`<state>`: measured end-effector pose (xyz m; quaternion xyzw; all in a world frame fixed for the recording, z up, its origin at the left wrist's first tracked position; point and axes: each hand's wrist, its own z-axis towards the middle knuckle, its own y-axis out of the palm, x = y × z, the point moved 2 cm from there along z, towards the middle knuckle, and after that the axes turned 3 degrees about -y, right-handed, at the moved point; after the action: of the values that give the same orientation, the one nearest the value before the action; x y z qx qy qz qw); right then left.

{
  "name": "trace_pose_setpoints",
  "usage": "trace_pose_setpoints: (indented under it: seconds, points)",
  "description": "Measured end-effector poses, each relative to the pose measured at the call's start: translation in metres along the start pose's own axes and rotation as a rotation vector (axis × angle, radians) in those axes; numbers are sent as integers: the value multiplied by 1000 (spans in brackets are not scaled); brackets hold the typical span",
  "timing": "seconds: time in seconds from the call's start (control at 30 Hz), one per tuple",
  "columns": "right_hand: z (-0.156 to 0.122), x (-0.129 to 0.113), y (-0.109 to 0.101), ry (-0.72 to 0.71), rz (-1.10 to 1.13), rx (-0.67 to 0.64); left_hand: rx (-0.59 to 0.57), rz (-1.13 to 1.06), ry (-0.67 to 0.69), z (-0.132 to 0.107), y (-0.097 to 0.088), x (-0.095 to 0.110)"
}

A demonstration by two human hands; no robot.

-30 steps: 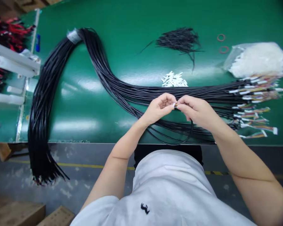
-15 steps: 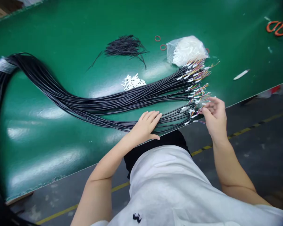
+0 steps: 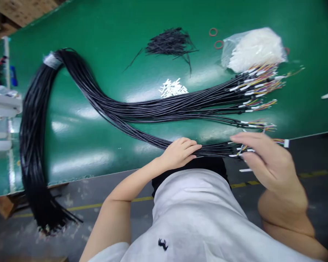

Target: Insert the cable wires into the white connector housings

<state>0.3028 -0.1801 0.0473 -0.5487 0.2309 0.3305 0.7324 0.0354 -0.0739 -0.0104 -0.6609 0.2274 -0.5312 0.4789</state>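
Black cables (image 3: 153, 140), a smaller group split from the main bundle, run along the table's front edge. My left hand (image 3: 182, 152) is closed round this group. At its right end, white sleeves and coloured wires lie by my right hand (image 3: 272, 160). That hand is curved, with thumb and fingers apart on either side of the wire ends, and it hides part of them. A white connector (image 3: 286, 143) on coloured wires shows beyond the knuckles. Below the thumb a thin white piece (image 3: 245, 170) juts past the table edge.
The main cable bundle (image 3: 164, 109) curves back to a clear wrap (image 3: 52, 61) and hangs over the front edge. Behind it lie black strips (image 3: 169, 42), small white tubes (image 3: 173, 88), a bag of white parts (image 3: 257, 49) and red rings (image 3: 213, 32). White trays (image 3: 5, 105) stand left.
The view has swung left. My left hand went from lying flat on the cables to closing round them. The front group now lies apart from the rest; my right hand's pinch has opened.
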Motion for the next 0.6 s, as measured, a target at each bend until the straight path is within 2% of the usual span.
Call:
trace_pose_setpoints:
  seconds: [0.07, 0.1, 0.2, 0.27, 0.33, 0.4, 0.43, 0.53, 0.6]
  points:
    - [-7, 17, -2, -82, -47, -336, 69, -5, 34, -1, 5, -3]
    - [-13, 28, -6, -130, -31, -378, 96, -7, 57, -1, 8, -4]
    - [-32, 59, -19, -5, 96, -510, 97, 7, 116, -4, 12, -6]
    - [-43, 67, -27, 207, 62, -594, 52, 26, 124, -5, 11, -6]
    - [-43, 61, -32, 199, -55, -508, 18, 38, 115, -6, 10, -6]
    - [-33, 50, -30, 91, -146, -365, 7, 37, 114, -7, 8, -6]
    - [-26, 46, -25, 28, -178, -338, 3, 34, 115, -7, 8, -7]
    - [1, 49, -2, -53, -297, -404, 14, 21, 115, -6, 9, -6]
    - [17, 60, 5, -26, -480, -316, 36, 19, 113, -6, 10, -5]
